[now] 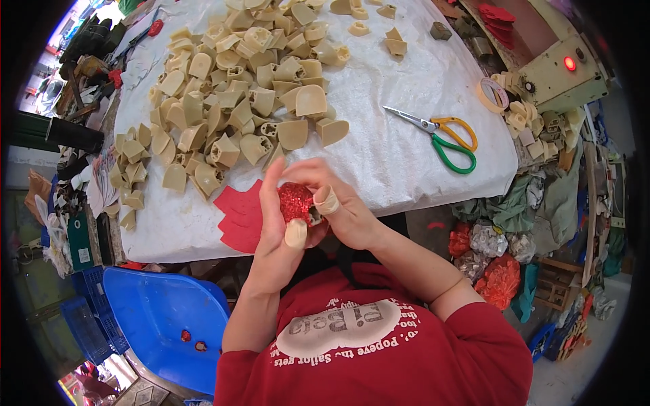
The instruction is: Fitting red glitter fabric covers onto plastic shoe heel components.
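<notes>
Both hands meet at the table's near edge around a shoe heel covered in red glitter (296,201). My left hand (271,220) wraps its left side, with the thumb pressed against the front. My right hand (347,215) closes on the other side, fingers curled over the top. Pale covers sit on both thumbs. Part of the heel is hidden behind the fingers. Beside my left hand lie overlapping red cut pieces (237,215) with a stepped edge. Beyond them spreads a large heap of bare beige heels (237,95).
Scissors (433,126) with one orange and one green handle lie on the white-covered table (406,169). A blue basin (162,304) at lower left holds red glitter heels (186,335). At right stand a tape roll (492,95), a machine with a red light (565,71) and bags (499,281).
</notes>
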The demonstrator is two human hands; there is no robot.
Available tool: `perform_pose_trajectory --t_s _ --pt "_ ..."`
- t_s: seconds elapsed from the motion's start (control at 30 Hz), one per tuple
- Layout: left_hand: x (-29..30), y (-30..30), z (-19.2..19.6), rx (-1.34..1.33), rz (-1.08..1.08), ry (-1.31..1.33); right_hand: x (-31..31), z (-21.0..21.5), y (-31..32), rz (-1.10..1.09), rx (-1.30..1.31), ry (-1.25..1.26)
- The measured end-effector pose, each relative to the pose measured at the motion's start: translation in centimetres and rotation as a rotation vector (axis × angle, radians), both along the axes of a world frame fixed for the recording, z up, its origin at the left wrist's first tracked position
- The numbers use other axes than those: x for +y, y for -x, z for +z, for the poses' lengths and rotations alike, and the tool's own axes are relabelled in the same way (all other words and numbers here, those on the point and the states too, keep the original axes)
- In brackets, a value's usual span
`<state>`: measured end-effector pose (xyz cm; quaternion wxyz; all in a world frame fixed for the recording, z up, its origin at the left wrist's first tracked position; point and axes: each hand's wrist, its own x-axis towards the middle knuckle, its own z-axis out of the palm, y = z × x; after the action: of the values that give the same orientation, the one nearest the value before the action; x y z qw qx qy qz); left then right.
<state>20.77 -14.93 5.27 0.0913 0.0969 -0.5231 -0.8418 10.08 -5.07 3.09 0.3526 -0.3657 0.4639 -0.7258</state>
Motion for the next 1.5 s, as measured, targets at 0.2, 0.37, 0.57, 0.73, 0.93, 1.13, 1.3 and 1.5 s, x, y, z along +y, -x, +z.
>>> perform_pose_trajectory --t_s 0.2,0.37,0.57,0.73,0.93,1.13,1.3,1.5 --pt "0.8 0.5 -1.6 -0.017 0.428 1.137 0.6 0.8 -0.5 -0.207 0.551 -0.233" --pt "0.2 -0.4 0.3 0.041 0.343 0.325 1.1 0.8 0.5 -0.078 0.036 -0.265" --pt "-0.4 -0.3 -2.0 0.009 0.161 0.403 1.4 1.1 -0.4 0.020 0.041 -0.202" --pt "1.2 -0.3 -0.8 -0.050 0.089 0.079 1.3 1.3 -1.0 0.016 0.110 -0.203" --pt "0.1 -0.5 0.0 -0.147 0.000 0.331 1.2 1.7 -1.0 0.009 0.071 -0.193" --pt "-0.7 -0.3 -0.5 -0.127 0.285 0.631 1.2 1.6 0.1 -0.344 0.590 -0.264" --pt "0.0 0.2 -1.1 -0.105 0.273 0.722 -0.4 2.6 -1.3 -0.543 0.722 -0.072" --pt "0.3 0.6 -1.9 -0.101 0.361 1.069 -0.1 2.5 -2.5 -0.491 0.515 -0.286"
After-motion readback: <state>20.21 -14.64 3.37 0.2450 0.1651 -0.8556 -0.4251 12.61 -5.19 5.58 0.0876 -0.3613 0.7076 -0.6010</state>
